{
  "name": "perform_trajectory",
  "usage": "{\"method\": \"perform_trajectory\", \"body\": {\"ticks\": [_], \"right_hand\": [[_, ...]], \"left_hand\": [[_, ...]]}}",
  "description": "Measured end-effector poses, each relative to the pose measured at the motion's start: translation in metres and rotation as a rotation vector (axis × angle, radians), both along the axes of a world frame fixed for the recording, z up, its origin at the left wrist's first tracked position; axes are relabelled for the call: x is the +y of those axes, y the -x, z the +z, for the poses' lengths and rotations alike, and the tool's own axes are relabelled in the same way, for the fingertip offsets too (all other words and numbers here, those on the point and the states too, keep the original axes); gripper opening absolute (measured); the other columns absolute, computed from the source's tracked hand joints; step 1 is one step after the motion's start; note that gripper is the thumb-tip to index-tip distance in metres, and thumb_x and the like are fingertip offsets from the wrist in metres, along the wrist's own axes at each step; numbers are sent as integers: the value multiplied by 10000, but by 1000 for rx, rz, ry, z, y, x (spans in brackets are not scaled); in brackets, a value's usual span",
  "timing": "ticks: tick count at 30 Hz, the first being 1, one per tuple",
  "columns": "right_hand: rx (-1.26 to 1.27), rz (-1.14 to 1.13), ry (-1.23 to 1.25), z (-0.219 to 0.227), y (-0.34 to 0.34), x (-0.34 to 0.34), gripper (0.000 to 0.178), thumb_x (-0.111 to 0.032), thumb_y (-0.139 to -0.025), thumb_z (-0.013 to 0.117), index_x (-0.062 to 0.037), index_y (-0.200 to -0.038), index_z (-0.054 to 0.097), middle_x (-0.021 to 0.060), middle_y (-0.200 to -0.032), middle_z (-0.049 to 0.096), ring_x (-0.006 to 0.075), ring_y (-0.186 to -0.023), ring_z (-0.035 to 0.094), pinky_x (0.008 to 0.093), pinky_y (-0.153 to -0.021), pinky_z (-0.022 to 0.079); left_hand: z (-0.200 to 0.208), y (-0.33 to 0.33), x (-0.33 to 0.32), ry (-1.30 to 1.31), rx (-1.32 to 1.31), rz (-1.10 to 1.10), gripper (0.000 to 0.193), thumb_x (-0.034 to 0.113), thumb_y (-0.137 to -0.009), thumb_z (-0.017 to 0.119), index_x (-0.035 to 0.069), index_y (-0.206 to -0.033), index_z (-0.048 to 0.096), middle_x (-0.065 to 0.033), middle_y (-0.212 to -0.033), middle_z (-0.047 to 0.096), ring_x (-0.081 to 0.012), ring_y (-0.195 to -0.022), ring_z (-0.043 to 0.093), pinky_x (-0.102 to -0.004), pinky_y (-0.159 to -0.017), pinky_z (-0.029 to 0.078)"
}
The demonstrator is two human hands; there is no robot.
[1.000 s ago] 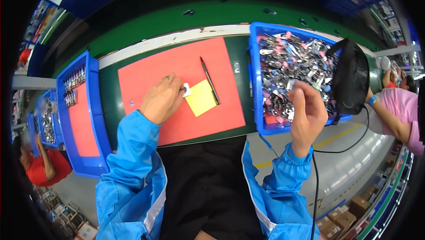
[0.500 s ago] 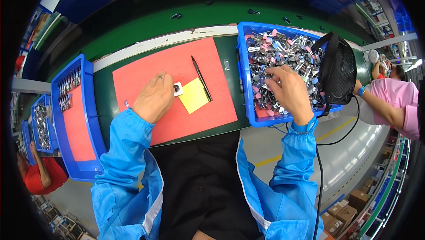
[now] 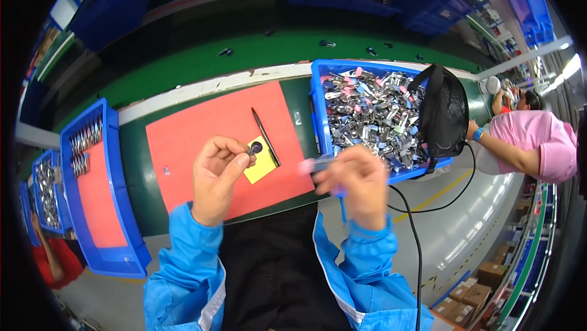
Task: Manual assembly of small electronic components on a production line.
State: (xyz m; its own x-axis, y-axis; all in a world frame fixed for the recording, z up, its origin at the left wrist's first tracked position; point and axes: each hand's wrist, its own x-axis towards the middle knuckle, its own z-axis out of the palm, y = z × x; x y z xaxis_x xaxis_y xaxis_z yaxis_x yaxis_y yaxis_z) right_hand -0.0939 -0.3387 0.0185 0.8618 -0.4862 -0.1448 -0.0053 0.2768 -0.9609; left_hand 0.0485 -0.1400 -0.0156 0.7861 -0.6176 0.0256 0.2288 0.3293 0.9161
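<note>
The small dark round part (image 3: 255, 147) is pinched in the fingers of the left hand (image 3: 215, 175) above the yellow pad (image 3: 262, 167) on the red mat (image 3: 214, 141). The right hand (image 3: 356, 185), blurred, closes its fingers on a thin metal piece (image 3: 310, 165) beside the blue bin (image 3: 318, 117) full of small metal and pink clips. It seems a joining step: the piece must be aligned carefully with the round part.

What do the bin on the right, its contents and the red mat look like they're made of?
Blue bin: likely moulded plastic, with a uniform colour and a thick rim. Small parts in it: mostly bright metal, glinting silver, some with pink or blue pieces, possibly plastic. Red mat: matte and flat, maybe rubber or foam.
</note>
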Motion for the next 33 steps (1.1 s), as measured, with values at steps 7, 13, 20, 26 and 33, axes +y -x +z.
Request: {"method": "perform_trajectory", "body": {"ticks": [7,13,20,26,33], "right_hand": [[-1,195,69,-37,-35,79,243,-145,-981,699,10,-1144,610,80,-845,720,110,-698,670,244,-575,484],[42,610,201,-29,-40,67,282,-152,-953,742,24,-1155,653,1,-769,647,55,-659,558,236,-572,438],[-98,182,790,19,-36,33,108,-37,-887,753,25,-953,693,52,-704,616,86,-607,541,267,-528,387],[-186,194,962,31,-42,35,110,24,-844,763,33,-914,678,80,-704,622,151,-563,543,284,-504,370],[-239,290,1070,35,-44,32,118,31,-836,770,23,-916,683,107,-725,635,198,-581,573,306,-510,393]], "left_hand": [[28,0,6,188,318,-13,130,21,-979,626,25,-1097,573,-83,-996,650,-145,-876,619,-296,-796,507],[24,-4,23,183,214,90,147,-16,-961,635,9,-1103,601,-97,-1000,657,-171,-909,623,-313,-827,508],[33,-28,25,-226,-904,300,324,-129,-831,721,-33,-1128,635,-156,-1018,696,-252,-931,684,-351,-799,548],[50,-17,37,-285,-992,204,447,-149,-801,754,-33,-1193,573,-175,-1001,724,-281,-943,711,-385,-826,554],[61,-19,42,-277,-1057,88,488,-115,-786,785,-24,-1216,573,-184,-1008,735,-292,-896,725,-372,-770,576]]}}
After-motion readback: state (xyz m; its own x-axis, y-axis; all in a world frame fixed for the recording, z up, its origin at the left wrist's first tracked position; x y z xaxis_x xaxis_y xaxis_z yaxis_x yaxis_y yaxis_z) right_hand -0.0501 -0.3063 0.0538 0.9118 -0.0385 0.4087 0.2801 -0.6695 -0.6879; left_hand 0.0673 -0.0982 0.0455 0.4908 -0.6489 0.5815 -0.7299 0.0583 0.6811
